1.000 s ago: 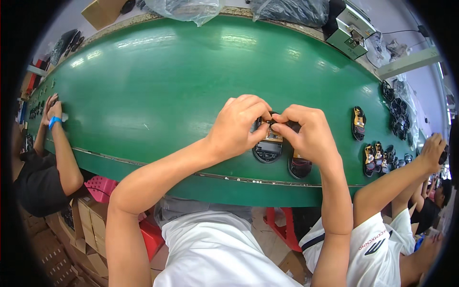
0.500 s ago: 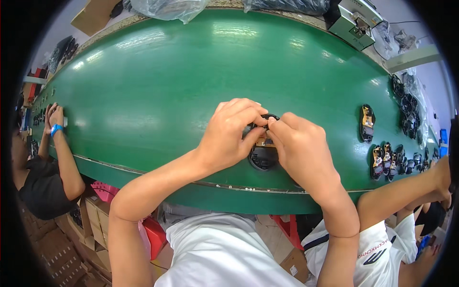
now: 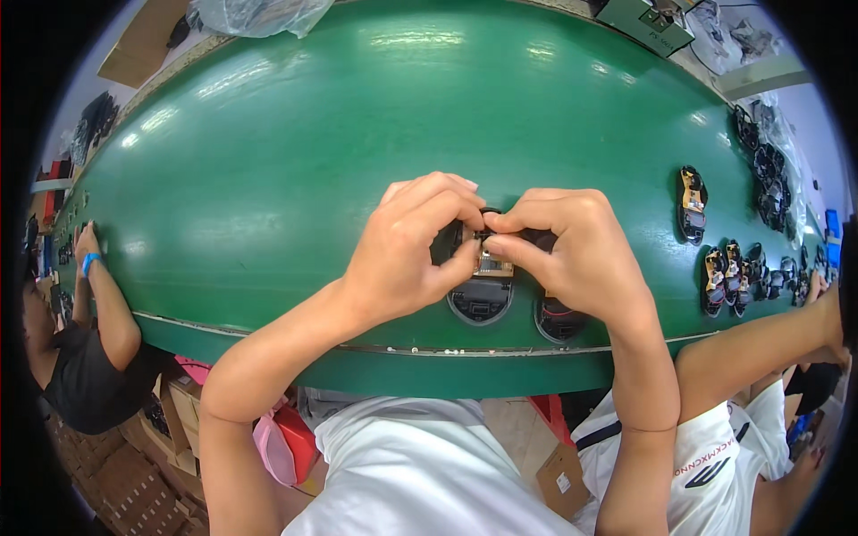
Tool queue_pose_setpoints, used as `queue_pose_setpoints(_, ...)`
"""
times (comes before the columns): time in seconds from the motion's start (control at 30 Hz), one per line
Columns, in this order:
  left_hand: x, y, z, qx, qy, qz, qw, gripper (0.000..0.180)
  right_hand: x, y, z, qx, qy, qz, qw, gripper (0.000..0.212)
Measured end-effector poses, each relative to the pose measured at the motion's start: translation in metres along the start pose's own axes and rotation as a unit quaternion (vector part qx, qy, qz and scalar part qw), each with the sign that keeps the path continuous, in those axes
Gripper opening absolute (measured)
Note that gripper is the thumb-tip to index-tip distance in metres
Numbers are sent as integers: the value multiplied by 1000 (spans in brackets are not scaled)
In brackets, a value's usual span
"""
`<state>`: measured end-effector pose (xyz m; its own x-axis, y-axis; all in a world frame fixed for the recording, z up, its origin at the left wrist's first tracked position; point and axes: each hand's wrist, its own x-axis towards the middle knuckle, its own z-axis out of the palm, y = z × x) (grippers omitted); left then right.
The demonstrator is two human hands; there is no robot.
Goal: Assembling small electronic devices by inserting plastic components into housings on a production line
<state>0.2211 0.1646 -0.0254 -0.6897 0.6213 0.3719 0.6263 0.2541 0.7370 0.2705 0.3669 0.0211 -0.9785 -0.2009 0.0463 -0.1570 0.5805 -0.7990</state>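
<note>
Left hand (image 3: 407, 246) has the black shell (image 3: 481, 304) by its upper left edge on the green table (image 3: 268, 179) — board (image 3: 494, 266) is in, no cover on, so I'd call it partway, with whatever's left hard to judge. Right hand (image 3: 581, 255) has thumb and forefinger nearly meeting at the shell's top end, can't tell if they're pinching anything since fingertips block it — and right of the shell a second shell (image 3: 559, 322) is partly hidden under that hand.

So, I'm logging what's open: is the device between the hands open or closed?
Open: the device shows its tan board, with no cover over it. The left hand and right hand partly hide its far end.
</note>
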Motion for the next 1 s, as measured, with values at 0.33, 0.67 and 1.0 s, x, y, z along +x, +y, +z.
queue_pose_setpoints(0.33,-5,-8,-17,-33,-35,42,998,22,-6,-7,12,-12,18,1,1000,19)
queue_pose_setpoints(0.67,-6,-6,-13,-4,-15,21,1000,23,-5,-7,17,-60,37,-39,997,19)
queue_pose_setpoints(1.0,-10,-13,-16,-56,-25,24,998,20,-8,-10,22,-111,27,-94,989,14)
